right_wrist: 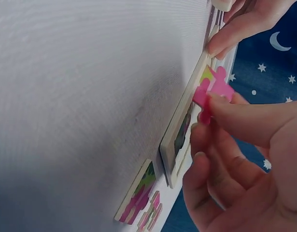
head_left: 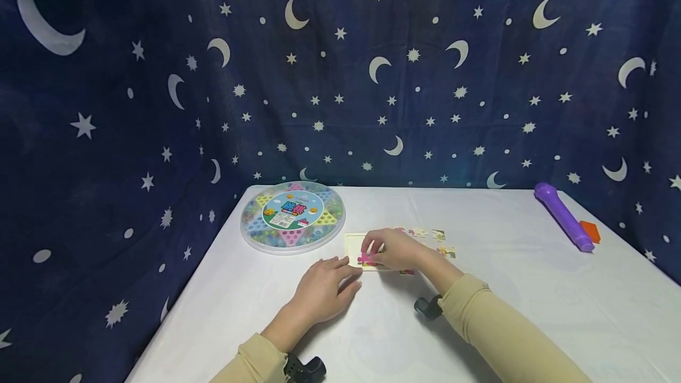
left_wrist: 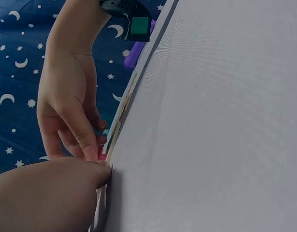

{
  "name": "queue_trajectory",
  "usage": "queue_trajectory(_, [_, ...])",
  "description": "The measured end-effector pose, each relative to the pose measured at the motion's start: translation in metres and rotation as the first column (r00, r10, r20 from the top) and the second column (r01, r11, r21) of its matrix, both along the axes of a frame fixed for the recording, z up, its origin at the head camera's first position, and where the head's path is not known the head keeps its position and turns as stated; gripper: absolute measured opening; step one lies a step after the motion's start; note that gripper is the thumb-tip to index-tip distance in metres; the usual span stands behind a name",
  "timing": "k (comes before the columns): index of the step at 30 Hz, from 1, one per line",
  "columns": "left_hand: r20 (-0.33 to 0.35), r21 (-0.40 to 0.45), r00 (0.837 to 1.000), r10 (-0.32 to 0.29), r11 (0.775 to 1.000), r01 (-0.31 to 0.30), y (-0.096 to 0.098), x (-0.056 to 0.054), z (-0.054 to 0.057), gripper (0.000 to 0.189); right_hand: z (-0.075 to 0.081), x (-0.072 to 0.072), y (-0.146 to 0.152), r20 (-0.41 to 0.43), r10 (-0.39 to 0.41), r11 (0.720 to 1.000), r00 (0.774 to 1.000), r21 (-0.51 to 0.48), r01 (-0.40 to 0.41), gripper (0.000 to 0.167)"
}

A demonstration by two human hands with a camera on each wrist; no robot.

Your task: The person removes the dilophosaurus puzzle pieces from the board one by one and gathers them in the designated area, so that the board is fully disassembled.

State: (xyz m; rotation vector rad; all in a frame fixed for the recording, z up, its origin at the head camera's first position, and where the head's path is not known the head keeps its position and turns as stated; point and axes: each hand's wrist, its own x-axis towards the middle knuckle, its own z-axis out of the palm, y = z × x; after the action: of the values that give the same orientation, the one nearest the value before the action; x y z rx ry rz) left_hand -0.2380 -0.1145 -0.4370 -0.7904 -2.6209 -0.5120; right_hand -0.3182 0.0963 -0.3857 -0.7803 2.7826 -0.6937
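My right hand [head_left: 396,249] pinches a pink jigsaw piece [right_wrist: 203,96] between thumb and fingers, over the left part of a shallow pale puzzle tray [head_left: 352,241]. Just beyond it in the right wrist view, more pink and yellow puzzle surface [right_wrist: 219,86] shows; whether the two touch, I cannot tell. My left hand [head_left: 323,289] lies palm down on the table, its extended fingertips touching the tray's near left corner. The right hand covers much of the tray in the head view.
Loose jigsaw pieces [head_left: 447,251] lie right of and behind the tray, with another piece [right_wrist: 136,195] by its near edge. A round Chinese checkers set [head_left: 255,235] stands back left. A purple microphone-shaped toy [head_left: 564,217] and an orange piece [head_left: 590,231] lie far right.
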Motion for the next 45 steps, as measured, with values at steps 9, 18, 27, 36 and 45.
queue_trajectory(9, [0.004, -0.006, 1.0, 0.008, 1.0, -0.008, 0.0, 0.002, 0.0, 0.028, 0.01, 0.0, 0.02, -0.001, 0.003, 0.997, 1.0, -0.076, -0.003, 0.013])
queue_trajectory(18, [0.011, -0.005, 1.0, 0.018, 1.0, -0.018, -0.001, 0.0, -0.003, 0.029, 0.009, -0.004, 0.061, 0.017, -0.03, 0.995, 0.999, -0.098, 0.031, 0.01])
queue_trajectory(27, [0.038, -0.013, 0.998, 0.04, 0.999, -0.039, -0.001, 0.001, -0.003, 0.03, 0.01, 0.0, 0.095, 0.121, -0.044, 0.991, 0.992, -0.122, 0.059, 0.006])
queue_trajectory(36, [0.041, -0.007, 0.999, 0.033, 0.999, -0.033, -0.001, 0.002, -0.002, 0.03, 0.011, 0.005, 0.117, 0.246, -0.011, 0.992, 0.969, -0.117, 0.041, 0.008])
queue_trajectory(45, [0.041, -0.003, 0.999, 0.03, 1.0, -0.03, 0.0, 0.002, -0.001, 0.03, 0.011, 0.01, 0.119, 0.197, -0.089, 0.995, 0.976, -0.017, 0.094, 0.011])
